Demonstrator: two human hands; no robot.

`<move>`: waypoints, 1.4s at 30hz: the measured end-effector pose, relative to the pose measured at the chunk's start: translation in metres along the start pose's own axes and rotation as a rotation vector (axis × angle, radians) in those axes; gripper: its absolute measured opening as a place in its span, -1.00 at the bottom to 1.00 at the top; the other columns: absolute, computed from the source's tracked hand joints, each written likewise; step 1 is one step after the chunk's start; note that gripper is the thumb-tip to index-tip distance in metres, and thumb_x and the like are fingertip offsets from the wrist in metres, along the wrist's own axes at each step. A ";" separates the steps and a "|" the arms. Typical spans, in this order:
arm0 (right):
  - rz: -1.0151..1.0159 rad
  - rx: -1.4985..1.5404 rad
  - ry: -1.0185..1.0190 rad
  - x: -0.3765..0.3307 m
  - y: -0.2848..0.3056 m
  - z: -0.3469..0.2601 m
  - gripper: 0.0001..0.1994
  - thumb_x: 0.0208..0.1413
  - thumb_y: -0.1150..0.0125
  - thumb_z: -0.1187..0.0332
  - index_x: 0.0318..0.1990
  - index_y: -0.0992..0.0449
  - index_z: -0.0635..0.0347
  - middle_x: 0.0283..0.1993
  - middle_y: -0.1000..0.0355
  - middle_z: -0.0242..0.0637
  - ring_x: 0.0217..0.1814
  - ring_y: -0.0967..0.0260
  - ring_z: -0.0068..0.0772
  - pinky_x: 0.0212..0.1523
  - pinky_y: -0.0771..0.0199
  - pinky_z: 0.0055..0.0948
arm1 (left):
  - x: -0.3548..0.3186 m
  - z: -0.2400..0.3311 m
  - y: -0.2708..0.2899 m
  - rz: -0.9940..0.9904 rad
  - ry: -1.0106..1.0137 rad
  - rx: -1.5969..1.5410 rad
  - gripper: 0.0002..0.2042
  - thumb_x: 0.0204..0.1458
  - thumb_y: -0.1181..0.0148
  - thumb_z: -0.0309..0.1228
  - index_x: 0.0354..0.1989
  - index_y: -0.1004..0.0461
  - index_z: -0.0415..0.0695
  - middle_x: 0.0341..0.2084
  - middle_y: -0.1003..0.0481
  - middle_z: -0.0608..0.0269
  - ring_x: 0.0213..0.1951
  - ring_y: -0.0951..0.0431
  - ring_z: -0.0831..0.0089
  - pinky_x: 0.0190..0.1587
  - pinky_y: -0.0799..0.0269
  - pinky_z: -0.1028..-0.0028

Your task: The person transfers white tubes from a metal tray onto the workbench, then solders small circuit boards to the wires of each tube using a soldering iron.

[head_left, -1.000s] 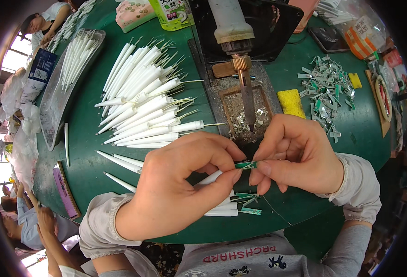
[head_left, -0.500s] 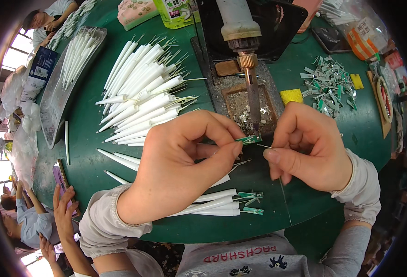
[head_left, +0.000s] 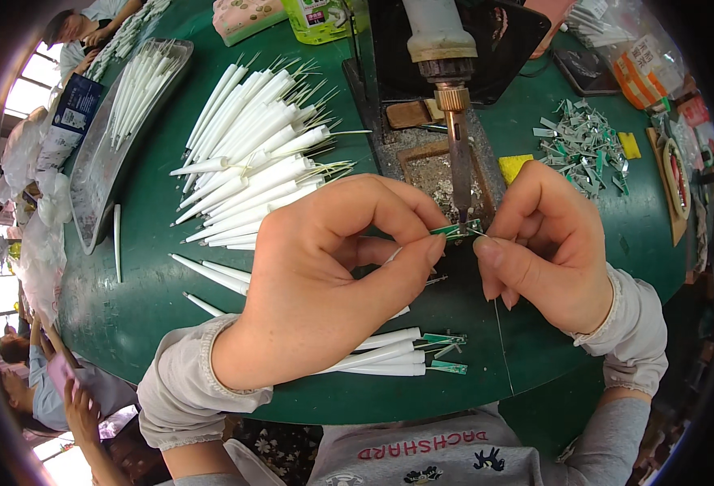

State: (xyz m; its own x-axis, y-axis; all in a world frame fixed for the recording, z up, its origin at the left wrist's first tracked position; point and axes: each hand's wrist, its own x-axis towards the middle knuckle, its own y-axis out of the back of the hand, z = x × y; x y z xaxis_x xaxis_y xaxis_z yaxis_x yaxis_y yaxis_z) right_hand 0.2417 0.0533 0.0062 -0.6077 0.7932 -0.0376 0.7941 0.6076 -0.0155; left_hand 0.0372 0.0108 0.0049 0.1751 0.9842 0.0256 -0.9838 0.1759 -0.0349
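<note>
My left hand [head_left: 333, 275] pinches a small green circuit board [head_left: 454, 232] between thumb and forefinger. The board sits right at the tip of an upright soldering iron [head_left: 458, 154]; exact contact is too small to tell. In my right hand [head_left: 547, 251] is a thin silvery solder wire [head_left: 500, 340], its short end pointing at the board's right end and its tail hanging down past the table edge. Below my left hand lie several white tapered tubes [head_left: 385, 356] with green boards [head_left: 448, 367] at their ends. My left fingers hide part of the held board.
A large pile of white tubes with thin wires [head_left: 252, 162] lies left of the iron. Further left stands a metal tray [head_left: 89, 202] of similar pieces. Loose small boards [head_left: 584, 150] and a yellow sponge [head_left: 515, 168] lie right. Co-workers sit along the left.
The board has come up to the iron's tip, and the wire's end has moved against the board. At left, a co-worker's hand has lifted a purple, phone-like object off the table.
</note>
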 end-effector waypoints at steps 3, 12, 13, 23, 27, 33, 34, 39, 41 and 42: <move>-0.010 -0.019 0.003 0.000 0.001 0.001 -0.82 0.12 -0.12 0.53 -0.33 -0.18 0.24 -0.54 -0.35 -0.33 -0.61 -0.34 -0.63 -0.69 -0.25 -0.72 | 0.002 -0.001 0.002 -0.014 0.009 -0.028 -0.93 -0.01 -0.13 -0.72 -0.41 -0.39 -0.34 -0.26 -0.45 0.03 -0.33 -0.52 0.49 -0.25 -0.50 0.55; -0.016 -0.020 0.015 0.003 0.001 0.005 -0.81 0.11 -0.11 0.54 -0.32 -0.17 0.22 -0.50 -0.32 -0.33 -0.57 -0.39 -0.59 -0.69 -0.30 -0.71 | 0.006 0.001 0.003 -0.003 0.135 -0.184 -0.94 0.02 -0.13 -0.68 -0.43 -0.38 -0.32 -0.29 -0.46 0.04 -0.32 -0.53 0.45 -0.26 -0.55 0.50; -0.016 -0.017 0.011 0.003 0.000 0.004 -0.81 0.11 -0.11 0.54 -0.32 -0.17 0.22 -0.50 -0.32 -0.33 -0.57 -0.39 -0.59 -0.69 -0.31 -0.70 | 0.006 0.001 0.003 -0.006 0.134 -0.205 -0.94 0.02 -0.13 -0.68 -0.43 -0.38 -0.31 -0.29 -0.46 0.04 -0.32 -0.52 0.45 -0.26 -0.55 0.51; -0.074 0.005 -0.144 0.003 0.008 -0.001 -0.81 0.15 -0.12 0.40 -0.31 -0.20 0.17 -0.49 -0.32 -0.39 -0.61 -0.29 -0.68 -0.66 -0.19 -0.71 | 0.003 -0.002 0.008 0.008 0.220 -0.226 -0.95 0.02 -0.14 -0.66 -0.42 -0.39 -0.30 -0.27 -0.45 0.06 -0.34 -0.52 0.48 -0.25 -0.55 0.51; -0.087 -0.262 -0.160 0.006 0.023 -0.014 -0.83 0.13 -0.16 0.38 -0.38 -0.30 0.23 -0.49 -0.29 -0.46 -0.57 -0.16 -0.75 -0.55 -0.12 -0.72 | 0.002 0.001 0.005 -0.014 0.211 -0.161 -0.94 0.01 -0.15 -0.67 -0.42 -0.39 -0.32 -0.27 -0.45 0.06 -0.35 -0.52 0.48 -0.25 -0.55 0.51; 0.190 -0.911 0.025 0.003 0.052 -0.032 -0.89 0.04 -0.18 0.44 -0.42 -0.40 0.28 -0.58 -0.26 -0.40 -0.62 -0.12 -0.62 -0.57 -0.09 -0.60 | -0.007 0.001 0.000 -0.087 0.214 -0.016 -0.92 -0.06 -0.23 -0.66 -0.47 -0.44 -0.29 -0.30 -0.48 0.05 -0.40 -0.51 0.48 -0.35 -0.46 0.53; 0.277 -1.135 0.134 0.002 0.057 -0.032 -0.91 -0.01 -0.19 0.45 -0.42 -0.41 0.27 -0.66 -0.28 -0.30 -0.69 -0.16 -0.47 -0.62 -0.11 -0.49 | -0.010 -0.001 -0.001 -0.212 -0.005 0.255 -0.91 -0.09 -0.25 -0.65 -0.50 -0.44 -0.27 -0.31 -0.48 0.04 -0.42 -0.50 0.41 -0.35 -0.44 0.50; 0.118 -1.450 0.273 0.000 0.072 -0.023 -0.91 -0.09 -0.17 0.51 -0.40 -0.40 0.28 -0.54 -0.37 -0.10 -0.54 -0.31 -0.05 -0.51 -0.29 -0.25 | -0.028 -0.014 -0.013 -0.431 -0.487 0.755 -0.84 -0.31 -0.26 -0.62 -0.53 -0.41 -0.25 -0.37 -0.44 0.11 -0.35 -0.46 0.19 -0.31 -0.43 0.39; 0.123 -1.511 0.334 0.004 0.072 -0.013 -0.90 -0.12 -0.16 0.54 -0.40 -0.39 0.28 -0.52 -0.37 -0.08 -0.48 -0.34 0.02 -0.45 -0.34 -0.19 | -0.031 -0.016 -0.016 -0.413 -0.498 0.768 -0.81 -0.37 -0.25 -0.59 -0.51 -0.40 -0.25 -0.38 -0.42 0.14 -0.30 -0.45 0.20 -0.31 -0.42 0.38; 0.126 -1.574 0.341 0.006 0.072 -0.009 -0.90 -0.13 -0.14 0.55 -0.41 -0.38 0.28 -0.53 -0.35 -0.10 -0.47 -0.34 0.00 -0.42 -0.36 -0.20 | -0.030 -0.016 -0.016 -0.417 -0.493 0.783 -0.81 -0.36 -0.25 -0.59 -0.50 -0.40 -0.25 -0.38 -0.42 0.14 -0.31 -0.44 0.21 -0.32 -0.42 0.38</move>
State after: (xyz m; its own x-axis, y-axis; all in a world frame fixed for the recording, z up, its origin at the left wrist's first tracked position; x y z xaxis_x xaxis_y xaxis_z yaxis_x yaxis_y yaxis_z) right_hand 0.2953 0.1024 0.0138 -0.6875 0.6794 0.2566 0.1695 -0.1935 0.9664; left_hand 0.0486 -0.0218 -0.0111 0.6488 0.6987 0.3014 -0.6276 0.2673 0.7312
